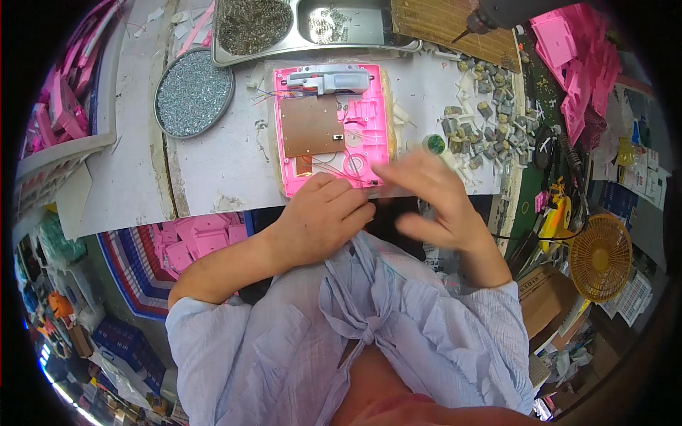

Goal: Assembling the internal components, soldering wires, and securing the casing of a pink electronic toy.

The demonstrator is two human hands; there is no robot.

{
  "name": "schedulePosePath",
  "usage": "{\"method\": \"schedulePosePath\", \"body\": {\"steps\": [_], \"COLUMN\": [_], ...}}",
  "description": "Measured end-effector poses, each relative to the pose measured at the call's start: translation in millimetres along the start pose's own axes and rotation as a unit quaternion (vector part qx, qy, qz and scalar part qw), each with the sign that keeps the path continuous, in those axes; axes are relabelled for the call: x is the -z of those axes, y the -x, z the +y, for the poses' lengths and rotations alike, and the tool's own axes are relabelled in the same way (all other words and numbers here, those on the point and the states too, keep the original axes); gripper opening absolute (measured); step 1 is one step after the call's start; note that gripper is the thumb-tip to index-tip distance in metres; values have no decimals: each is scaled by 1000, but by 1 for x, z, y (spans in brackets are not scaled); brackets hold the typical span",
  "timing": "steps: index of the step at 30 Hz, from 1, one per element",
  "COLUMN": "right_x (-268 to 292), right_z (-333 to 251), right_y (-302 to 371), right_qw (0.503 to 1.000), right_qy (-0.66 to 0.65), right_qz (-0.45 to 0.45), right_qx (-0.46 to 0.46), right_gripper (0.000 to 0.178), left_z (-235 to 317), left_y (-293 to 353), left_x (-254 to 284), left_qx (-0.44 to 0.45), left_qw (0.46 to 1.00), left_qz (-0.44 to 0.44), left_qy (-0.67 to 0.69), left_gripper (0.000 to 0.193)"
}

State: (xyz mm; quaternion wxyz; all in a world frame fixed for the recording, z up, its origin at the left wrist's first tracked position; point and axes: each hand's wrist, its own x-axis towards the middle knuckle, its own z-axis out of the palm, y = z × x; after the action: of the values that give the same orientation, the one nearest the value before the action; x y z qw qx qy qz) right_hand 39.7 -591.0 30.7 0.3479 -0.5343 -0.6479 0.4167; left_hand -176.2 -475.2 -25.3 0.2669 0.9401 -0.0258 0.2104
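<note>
A pink plastic housing [389,128], its inside facing up, lies on a padded mat on the bench. A brown circuit board [311,124], a grey mechanism [334,82] and thin wires are fitted in it. My left hand [323,216] is closed at the housing's near edge, its fingers curled in; whatever they hold is hidden. Just right of the housing's near corner is my right hand [437,199], blurred by motion. Its forefinger and thumb are spread apart, and nothing shows between them.
A round dish of small screws [195,92] sits left of the housing. Behind stands a metal tray [369,44] of springs. Several small grey-and-white parts [486,121] lie at right, below a power screwdriver [479,23]. More pink shells [202,241] fill a blue basket.
</note>
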Motion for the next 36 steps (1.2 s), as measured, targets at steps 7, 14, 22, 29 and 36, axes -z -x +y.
{"method": "schedulePosePath", "body": {"steps": [7, 14, 22, 29, 36], "right_x": [-43, -83, -99, -54, 154], "right_z": [30, 18, 22, 6, 33], "right_y": [-41, -56, -67, -70, -161], "right_qw": [937, 932, 920, 941, 952], "right_qy": [323, 323, 354, 304, 161], "right_qz": [85, 110, 124, 7, 258], "right_qx": [105, 124, 110, 146, -26], "right_gripper": [45, 41, 26, 24, 16], "left_z": [-13, 8, 5, -44, -56], "left_y": [46, 72, 68, 64, 50], "left_x": [32, 28, 43, 31, 49], "left_qx": [145, 258, 201, 145, 87], "left_qw": [981, 963, 967, 983, 993], "left_qz": [110, -38, -146, 63, 18], "left_qy": [-73, -66, 61, 92, 84], "left_gripper": [17, 15, 16, 23, 18]}}
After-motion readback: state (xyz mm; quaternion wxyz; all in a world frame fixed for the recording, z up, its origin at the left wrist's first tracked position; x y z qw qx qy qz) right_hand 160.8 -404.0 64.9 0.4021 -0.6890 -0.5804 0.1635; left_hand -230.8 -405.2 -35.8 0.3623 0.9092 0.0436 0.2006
